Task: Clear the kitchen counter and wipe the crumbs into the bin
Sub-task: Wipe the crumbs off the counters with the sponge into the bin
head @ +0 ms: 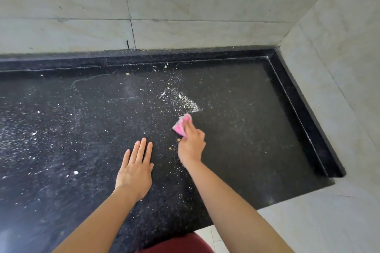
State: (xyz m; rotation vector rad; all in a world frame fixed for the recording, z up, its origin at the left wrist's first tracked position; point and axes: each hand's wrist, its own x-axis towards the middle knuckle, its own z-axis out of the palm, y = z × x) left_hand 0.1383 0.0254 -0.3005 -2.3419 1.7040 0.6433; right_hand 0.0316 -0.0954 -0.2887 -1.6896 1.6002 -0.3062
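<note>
A black speckled counter fills the view, strewn with pale crumbs. The thickest heap of crumbs lies just beyond a pink sponge. My right hand grips that sponge and holds it down on the counter. My left hand lies flat on the counter with straight fingers, to the left of the right hand. Two orange crumbs sit between the hands. Larger white bits lie scattered to the left.
Pale tiled walls close the counter at the back and right, behind a raised black rim. The counter's front edge runs at the lower right, with light floor tiles below. A dark red rounded object shows at the bottom edge.
</note>
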